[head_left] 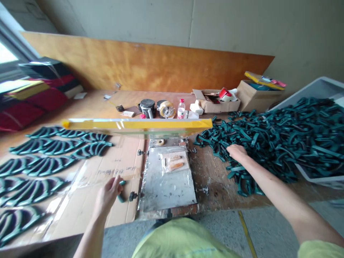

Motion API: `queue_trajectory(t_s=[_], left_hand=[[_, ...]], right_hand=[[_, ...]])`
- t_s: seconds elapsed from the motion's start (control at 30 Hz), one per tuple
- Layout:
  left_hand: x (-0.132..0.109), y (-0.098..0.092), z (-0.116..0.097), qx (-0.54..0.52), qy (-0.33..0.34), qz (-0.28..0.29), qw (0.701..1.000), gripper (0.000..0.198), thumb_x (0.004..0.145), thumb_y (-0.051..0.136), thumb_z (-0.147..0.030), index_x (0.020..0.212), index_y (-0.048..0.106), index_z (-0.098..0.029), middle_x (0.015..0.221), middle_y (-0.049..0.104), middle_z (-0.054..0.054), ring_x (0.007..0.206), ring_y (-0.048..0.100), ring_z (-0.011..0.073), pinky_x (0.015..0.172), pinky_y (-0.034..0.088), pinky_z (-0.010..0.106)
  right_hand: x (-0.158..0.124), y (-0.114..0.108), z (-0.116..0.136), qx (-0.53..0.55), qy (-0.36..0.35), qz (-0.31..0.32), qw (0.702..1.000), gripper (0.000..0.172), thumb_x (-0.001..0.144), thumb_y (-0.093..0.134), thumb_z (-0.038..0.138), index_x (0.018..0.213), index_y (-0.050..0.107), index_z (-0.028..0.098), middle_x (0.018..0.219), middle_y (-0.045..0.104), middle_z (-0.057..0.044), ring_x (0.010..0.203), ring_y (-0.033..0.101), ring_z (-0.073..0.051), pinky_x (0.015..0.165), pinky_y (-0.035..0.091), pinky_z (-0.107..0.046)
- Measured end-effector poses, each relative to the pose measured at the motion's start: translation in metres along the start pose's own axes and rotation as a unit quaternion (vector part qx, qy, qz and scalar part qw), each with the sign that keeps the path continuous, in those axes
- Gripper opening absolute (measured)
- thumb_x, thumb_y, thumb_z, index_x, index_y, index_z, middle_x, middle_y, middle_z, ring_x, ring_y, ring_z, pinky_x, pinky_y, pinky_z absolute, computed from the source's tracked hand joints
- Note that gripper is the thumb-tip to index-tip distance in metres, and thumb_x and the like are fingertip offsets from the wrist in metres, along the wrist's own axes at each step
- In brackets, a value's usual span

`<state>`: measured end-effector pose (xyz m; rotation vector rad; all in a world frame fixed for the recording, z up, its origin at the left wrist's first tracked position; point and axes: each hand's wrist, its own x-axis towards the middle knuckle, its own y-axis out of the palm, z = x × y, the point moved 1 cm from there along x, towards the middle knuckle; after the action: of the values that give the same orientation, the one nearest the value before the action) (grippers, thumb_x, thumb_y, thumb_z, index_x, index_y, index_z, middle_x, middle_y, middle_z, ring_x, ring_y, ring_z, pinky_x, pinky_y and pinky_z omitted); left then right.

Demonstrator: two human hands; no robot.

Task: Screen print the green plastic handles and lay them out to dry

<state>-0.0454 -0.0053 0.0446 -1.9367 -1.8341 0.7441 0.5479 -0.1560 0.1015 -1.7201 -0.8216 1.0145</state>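
Between the left fingers [116,182]: a short dark green plastic piece [121,197], pinched closed between the thumb and fingertips of the left hand [107,196], above a cardboard sheet [80,204].

Under the right fingers [231,148]: the edge of a heap of dark green curved plastic pieces [268,150]. The right hand [238,152] rests on it with the fingers together and slightly curled; whether they grip a piece, I cannot tell.

Between the two hands: a grey-smeared metal plate [168,186] with two orange strips under clear film [173,162].

Ahead of the fingers: a hinged frame with a yellow-taped edge [137,124], raised above the plate.

Left of the left fingers: rows of arched green assemblies [45,165], lying on the cardboard.

Right of the right fingers: a grey plastic crate [319,87], with the heap running up to it.

Risk at the frame: a knock from either forearm could bring it down on the plate and strips.

Risk at the left fingers: held only at the fingertips, the piece could slip.

Risk at the right fingers: a hard sweep could scatter the heap across the bench.
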Motion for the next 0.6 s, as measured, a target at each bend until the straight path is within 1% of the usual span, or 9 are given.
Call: queue_trajectory(t_s=[0.07, 0.1, 0.17, 0.27, 0.33, 0.37, 0.43, 0.5, 0.6], left_hand=[[-0.001, -0.003, -0.015, -0.062, -0.001, 0.005, 0.998, 0.051, 0.081, 0.05, -0.065, 0.081, 0.067, -0.017, 0.051, 0.057, -0.002, 0.047, 0.054, 0.0148, 0.046, 0.044, 0.025], [-0.001, -0.005, -0.025, -0.086, 0.004, -0.004, 0.996, 0.048, 0.081, 0.052, -0.062, 0.082, 0.067, -0.017, 0.051, 0.056, -0.002, 0.047, 0.053, 0.0137, 0.047, 0.043, 0.024], [0.002, -0.009, -0.048, -0.127, 0.024, -0.025, 0.991, 0.042, 0.083, 0.054, -0.057, 0.082, 0.066, -0.017, 0.052, 0.056, -0.003, 0.047, 0.052, 0.0121, 0.048, 0.043, 0.022], [0.008, -0.015, -0.091, -0.181, 0.066, -0.051, 0.98, 0.037, 0.084, 0.055, -0.053, 0.083, 0.066, -0.017, 0.055, 0.057, -0.002, 0.048, 0.052, 0.0106, 0.05, 0.044, 0.02], [0.011, -0.021, -0.119, -0.215, 0.095, -0.066, 0.97, 0.035, 0.085, 0.056, -0.051, 0.085, 0.066, -0.017, 0.056, 0.057, -0.003, 0.049, 0.052, 0.0095, 0.051, 0.044, 0.019], [0.011, -0.024, -0.131, -0.232, 0.108, -0.071, 0.964, 0.034, 0.085, 0.056, -0.051, 0.086, 0.065, -0.018, 0.057, 0.057, -0.003, 0.049, 0.052, 0.0091, 0.051, 0.044, 0.018], [0.012, -0.031, -0.152, -0.262, 0.133, -0.081, 0.953, 0.034, 0.085, 0.057, -0.051, 0.087, 0.064, -0.018, 0.056, 0.057, -0.003, 0.048, 0.051, 0.0083, 0.05, 0.042, 0.018], [0.013, -0.036, -0.167, -0.282, 0.155, -0.088, 0.943, 0.035, 0.085, 0.057, -0.052, 0.088, 0.064, -0.018, 0.056, 0.056, -0.004, 0.048, 0.05, 0.008, 0.049, 0.041, 0.018], [0.018, -0.039, -0.185, -0.309, 0.181, -0.107, 0.928, 0.036, 0.086, 0.055, -0.055, 0.084, 0.061, -0.02, 0.055, 0.056, -0.004, 0.046, 0.049, 0.0081, 0.048, 0.04, 0.018]], right_hand=[[0.008, -0.022, 0.016, 0.094, -0.058, -0.075, 0.991, 0.014, 0.078, 0.069, 0.024, 0.091, 0.075, 0.021, 0.096, 0.069, -0.009, 0.089, 0.064, -0.023, 0.076, 0.046, -0.031], [0.011, -0.031, 0.03, 0.166, -0.098, -0.114, 0.974, 0.015, 0.076, 0.072, 0.026, 0.091, 0.075, 0.023, 0.096, 0.068, -0.007, 0.09, 0.064, -0.022, 0.078, 0.046, -0.031], [0.014, -0.04, 0.073, 0.324, -0.185, -0.159, 0.914, 0.017, 0.073, 0.076, 0.027, 0.089, 0.076, 0.024, 0.096, 0.067, -0.004, 0.091, 0.063, -0.021, 0.083, 0.047, -0.031], [0.012, -0.026, 0.156, 0.481, -0.265, -0.139, 0.824, 0.017, 0.074, 0.076, 0.025, 0.091, 0.077, 0.024, 0.099, 0.067, -0.004, 0.095, 0.063, -0.02, 0.088, 0.047, -0.033], [0.01, -0.005, 0.205, 0.522, -0.271, -0.122, 0.799, 0.015, 0.078, 0.073, 0.021, 0.092, 0.077, 0.023, 0.096, 0.068, -0.004, 0.092, 0.064, -0.019, 0.087, 0.048, -0.033], [0.008, 0.005, 0.223, 0.526, -0.27, -0.118, 0.798, 0.015, 0.08, 0.071, 0.02, 0.093, 0.077, 0.023, 0.095, 0.068, -0.004, 0.091, 0.064, -0.018, 0.086, 0.048, -0.033], [0.005, 0.019, 0.244, 0.498, -0.279, -0.126, 0.811, 0.018, 0.086, 0.064, 0.018, 0.097, 0.077, 0.023, 0.096, 0.068, -0.004, 0.09, 0.062, -0.018, 0.086, 0.047, -0.033], [0.001, 0.024, 0.25, 0.423, -0.302, -0.151, 0.841, 0.021, 0.09, 0.059, 0.02, 0.101, 0.076, 0.025, 0.096, 0.068, -0.005, 0.092, 0.06, -0.019, 0.086, 0.046, -0.034], [-0.006, 0.016, 0.252, 0.287, -0.321, -0.189, 0.883, 0.021, 0.092, 0.058, 0.027, 0.105, 0.075, 0.029, 0.099, 0.069, -0.006, 0.099, 0.056, -0.022, 0.089, 0.043, -0.036]])
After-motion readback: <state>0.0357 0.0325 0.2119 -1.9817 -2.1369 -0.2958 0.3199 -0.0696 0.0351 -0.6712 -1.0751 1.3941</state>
